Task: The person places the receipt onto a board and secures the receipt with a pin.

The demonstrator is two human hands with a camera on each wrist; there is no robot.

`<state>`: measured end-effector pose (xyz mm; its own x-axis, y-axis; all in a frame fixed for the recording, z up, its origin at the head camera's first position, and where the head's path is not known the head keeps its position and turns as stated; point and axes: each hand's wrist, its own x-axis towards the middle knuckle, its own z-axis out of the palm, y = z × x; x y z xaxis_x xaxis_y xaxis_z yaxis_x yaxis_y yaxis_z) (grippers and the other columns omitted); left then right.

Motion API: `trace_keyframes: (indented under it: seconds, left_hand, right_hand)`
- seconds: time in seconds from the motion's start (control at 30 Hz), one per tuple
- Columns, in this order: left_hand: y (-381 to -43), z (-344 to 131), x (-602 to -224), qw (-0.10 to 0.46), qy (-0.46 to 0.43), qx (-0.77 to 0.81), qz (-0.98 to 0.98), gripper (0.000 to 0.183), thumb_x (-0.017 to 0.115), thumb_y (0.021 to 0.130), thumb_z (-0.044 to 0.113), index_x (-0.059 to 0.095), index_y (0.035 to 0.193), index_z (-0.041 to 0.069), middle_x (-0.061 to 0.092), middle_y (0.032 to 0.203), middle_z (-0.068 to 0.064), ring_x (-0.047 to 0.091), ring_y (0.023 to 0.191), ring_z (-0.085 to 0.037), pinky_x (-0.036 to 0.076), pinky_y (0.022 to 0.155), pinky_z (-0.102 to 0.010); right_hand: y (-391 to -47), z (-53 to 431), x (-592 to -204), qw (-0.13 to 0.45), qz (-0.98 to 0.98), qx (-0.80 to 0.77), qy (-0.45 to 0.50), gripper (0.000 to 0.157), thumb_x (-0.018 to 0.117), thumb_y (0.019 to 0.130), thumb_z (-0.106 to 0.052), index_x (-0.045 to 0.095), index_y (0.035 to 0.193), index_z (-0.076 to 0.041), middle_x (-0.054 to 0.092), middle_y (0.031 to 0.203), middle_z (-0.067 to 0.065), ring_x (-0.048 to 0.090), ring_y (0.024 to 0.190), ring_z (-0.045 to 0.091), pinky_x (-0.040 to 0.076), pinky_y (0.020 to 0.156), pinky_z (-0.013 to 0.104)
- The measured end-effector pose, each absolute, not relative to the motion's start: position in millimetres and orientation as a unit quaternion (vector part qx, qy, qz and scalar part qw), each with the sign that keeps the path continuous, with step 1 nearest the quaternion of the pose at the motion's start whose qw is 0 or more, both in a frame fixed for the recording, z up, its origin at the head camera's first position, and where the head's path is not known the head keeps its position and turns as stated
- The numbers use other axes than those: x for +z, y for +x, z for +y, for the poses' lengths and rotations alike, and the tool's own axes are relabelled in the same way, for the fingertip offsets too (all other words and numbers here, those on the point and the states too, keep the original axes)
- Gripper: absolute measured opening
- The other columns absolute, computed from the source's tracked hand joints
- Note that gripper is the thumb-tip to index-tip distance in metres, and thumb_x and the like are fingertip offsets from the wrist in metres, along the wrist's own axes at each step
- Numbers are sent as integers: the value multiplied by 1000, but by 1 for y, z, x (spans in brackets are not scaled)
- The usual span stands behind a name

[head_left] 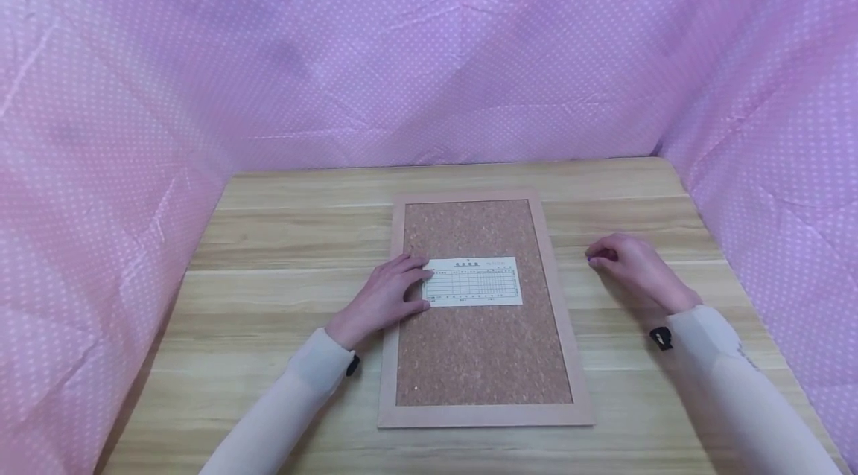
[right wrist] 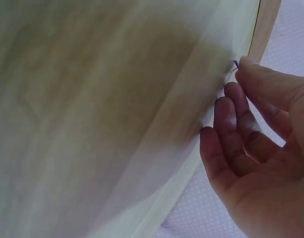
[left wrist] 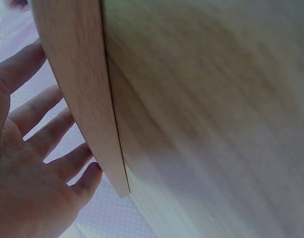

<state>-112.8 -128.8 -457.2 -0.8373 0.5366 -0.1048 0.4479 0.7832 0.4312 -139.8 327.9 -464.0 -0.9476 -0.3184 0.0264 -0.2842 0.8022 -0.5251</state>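
Note:
A cork board point(head_left: 482, 356) with a light wooden frame lies flat on the table. Across its middle lies a printed paper slip point(head_left: 472, 282) with a ruled grid. My left hand point(head_left: 385, 296) rests at the slip's left end, fingers fairly straight, touching the paper and reaching over the frame's left side. In the left wrist view the left hand's point(left wrist: 37, 163) fingers are spread beside the frame's edge point(left wrist: 82, 84). To the right of the board, my right hand point(head_left: 633, 266) pinches a small purple pushpin point(right wrist: 236, 64) between thumb and forefinger, low over the table; most of the pin is hidden.
The wood-grain table point(head_left: 288, 237) extends on both sides of the board. Pink dotted cloth point(head_left: 442, 50) hangs behind it and along the left and right sides. A small pale speck point(head_left: 415, 388) shows on the cork's lower left.

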Motion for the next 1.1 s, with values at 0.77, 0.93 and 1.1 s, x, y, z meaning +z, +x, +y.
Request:
trace_keyframes:
  seconds: [0.77, 0.93, 1.1]
  left_hand:
    - [-113, -129, -460, 108, 265, 200, 937, 55, 81, 92, 30, 65, 139, 6, 47, 158, -13, 32, 151, -40, 30, 118, -61]
    - [-114, -129, -459, 105, 266, 205, 936, 55, 82, 91, 29, 66, 138, 5, 48, 157, -14, 33, 150, -41, 31, 117, -63]
    - [-114, -128, -459, 110, 262, 209, 936, 54, 82, 91, 29, 66, 137, 5, 48, 157, -13, 32, 151, -41, 31, 117, -63]
  right_hand:
    - [-133, 322, -460, 14, 944, -290, -158, 7, 72, 96, -6, 77, 101, -8, 77, 102, 11, 71, 99, 37, 53, 92, 57]
    - [-129, 317, -458, -21, 939, -293, -182, 12, 72, 94, 0, 77, 103, -6, 78, 102, 11, 73, 95, 34, 56, 86, 53]
    - [-124, 309, -453, -53, 933, -290, -206, 15, 73, 91, 5, 77, 103, -2, 77, 101, 13, 74, 92, 33, 58, 83, 51]
